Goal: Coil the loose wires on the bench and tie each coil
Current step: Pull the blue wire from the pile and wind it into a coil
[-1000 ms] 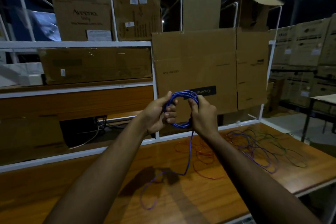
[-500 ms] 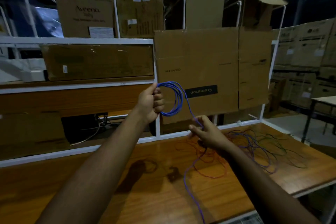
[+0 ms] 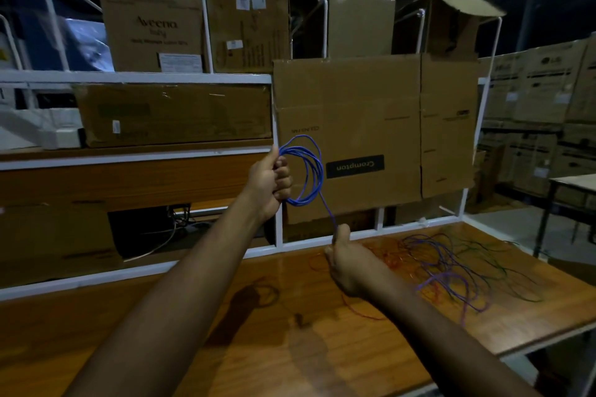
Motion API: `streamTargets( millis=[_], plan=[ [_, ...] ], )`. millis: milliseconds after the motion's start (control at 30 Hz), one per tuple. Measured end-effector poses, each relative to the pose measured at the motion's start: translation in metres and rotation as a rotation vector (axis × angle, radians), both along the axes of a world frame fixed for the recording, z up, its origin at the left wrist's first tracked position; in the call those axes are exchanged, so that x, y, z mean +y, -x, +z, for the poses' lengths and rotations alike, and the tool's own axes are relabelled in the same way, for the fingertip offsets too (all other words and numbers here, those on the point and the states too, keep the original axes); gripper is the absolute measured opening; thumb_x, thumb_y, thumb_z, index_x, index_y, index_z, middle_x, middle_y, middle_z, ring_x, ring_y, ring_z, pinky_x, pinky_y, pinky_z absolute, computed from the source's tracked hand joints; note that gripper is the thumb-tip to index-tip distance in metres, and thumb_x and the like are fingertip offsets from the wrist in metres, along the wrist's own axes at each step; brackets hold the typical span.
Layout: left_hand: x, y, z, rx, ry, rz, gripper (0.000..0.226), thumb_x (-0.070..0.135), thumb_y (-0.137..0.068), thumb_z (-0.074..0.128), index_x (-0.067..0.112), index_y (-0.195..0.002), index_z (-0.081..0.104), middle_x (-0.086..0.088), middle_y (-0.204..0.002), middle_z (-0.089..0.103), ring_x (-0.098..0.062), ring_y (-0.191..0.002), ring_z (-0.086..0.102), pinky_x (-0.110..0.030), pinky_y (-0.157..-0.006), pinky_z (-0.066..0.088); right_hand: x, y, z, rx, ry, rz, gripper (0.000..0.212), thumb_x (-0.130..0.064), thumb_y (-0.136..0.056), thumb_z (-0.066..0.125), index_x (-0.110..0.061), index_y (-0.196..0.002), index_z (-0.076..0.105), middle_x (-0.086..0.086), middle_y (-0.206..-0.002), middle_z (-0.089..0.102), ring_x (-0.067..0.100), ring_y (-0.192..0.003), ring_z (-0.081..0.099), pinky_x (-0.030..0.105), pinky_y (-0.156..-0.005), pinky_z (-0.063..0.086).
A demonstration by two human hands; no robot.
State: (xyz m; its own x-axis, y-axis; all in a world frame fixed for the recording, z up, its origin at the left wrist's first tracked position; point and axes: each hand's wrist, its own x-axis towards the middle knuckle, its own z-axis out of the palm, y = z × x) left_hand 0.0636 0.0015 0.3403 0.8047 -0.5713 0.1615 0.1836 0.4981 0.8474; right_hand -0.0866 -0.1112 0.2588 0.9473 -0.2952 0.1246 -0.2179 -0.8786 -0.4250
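Left hand (image 3: 269, 182) gripping blue wire coil (image 3: 306, 171), right hand (image 3: 350, 263) pinching its tail, loose wires (image 3: 451, 264) tangled beside on bench (image 3: 225, 348)

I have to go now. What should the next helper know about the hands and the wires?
Left hand grips the blue coil, held up above the bench.
Right hand pinches the blue wire's loose tail lower down, near the bench.
Done: several blue loops are wound. No tie is visible on them.
Left: wind in the tail, tie the coil, then coil and tie the tangled loose wires on the bench's right side.
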Motion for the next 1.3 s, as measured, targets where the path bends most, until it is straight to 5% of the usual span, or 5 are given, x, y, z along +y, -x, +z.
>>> streamTargets(
  millis=[267, 633, 800, 933, 1300],
  plan=[
    [-0.002, 0.001, -0.011, -0.022, -0.06, -0.016, 0.041, 0.044, -0.105, 0.036, 0.021, -0.073, 0.041, 0.008, -0.049, 0.028, -0.005, -0.035, 0.02, -0.02, -0.033, 0.016, 0.03, 0.012, 0.066, 0.106, 0.688, 0.404, 0.014, -0.02, -0.102, 0.052, -0.013, -0.106, 0.063, 0.001, -0.086, 0.058, 0.015, -0.076, 0.058, 0.031, -0.07, 0.049],
    [-0.004, 0.014, -0.026, -0.051, -0.134, -0.167, 0.045, 0.048, -0.101, 0.044, 0.006, -0.1, 0.06, -0.014, -0.083, 0.06, -0.021, -0.077, 0.059, -0.031, -0.071, 0.05, 0.01, -0.013, 0.092, -0.567, 0.058, 0.473, 0.014, -0.028, -0.097, 0.061, -0.019, -0.099, 0.072, -0.012, -0.085, 0.066, -0.008, -0.073, 0.061, 0.01, -0.07, 0.05],
    [0.0, 0.022, -0.017, 0.004, -0.087, -0.29, 0.041, 0.044, -0.105, 0.035, 0.017, -0.078, 0.05, 0.005, -0.053, 0.037, -0.005, -0.036, 0.033, -0.017, -0.032, 0.026, -0.018, -0.036, 0.091, -0.74, 0.106, -0.032, 0.037, -0.054, -0.084, 0.07, -0.025, -0.07, 0.051, -0.007, -0.068, 0.052, 0.004, -0.058, 0.048, 0.017, -0.049, 0.03],
    [0.005, 0.016, -0.012, -0.012, -0.119, -0.395, 0.043, 0.047, -0.103, 0.033, 0.017, -0.077, 0.05, 0.008, -0.051, 0.028, -0.003, -0.035, 0.023, -0.017, -0.034, 0.012, -0.023, -0.041, 0.085, -0.61, 0.031, -0.052, 0.046, -0.065, -0.089, 0.055, -0.022, -0.102, 0.05, -0.005, -0.087, 0.06, 0.011, -0.07, 0.059, 0.028, -0.054, 0.045],
    [0.006, 0.019, -0.013, -0.051, -0.224, -0.34, 0.04, 0.041, -0.104, 0.037, 0.02, -0.071, 0.048, 0.008, -0.053, 0.027, -0.005, -0.039, 0.021, -0.018, -0.039, 0.012, -0.029, -0.04, 0.072, -0.526, -0.637, 0.167, 0.046, -0.056, -0.094, 0.056, -0.018, -0.073, 0.068, -0.006, -0.064, 0.063, 0.007, -0.057, 0.054, 0.024, -0.058, 0.041]
  ],
)
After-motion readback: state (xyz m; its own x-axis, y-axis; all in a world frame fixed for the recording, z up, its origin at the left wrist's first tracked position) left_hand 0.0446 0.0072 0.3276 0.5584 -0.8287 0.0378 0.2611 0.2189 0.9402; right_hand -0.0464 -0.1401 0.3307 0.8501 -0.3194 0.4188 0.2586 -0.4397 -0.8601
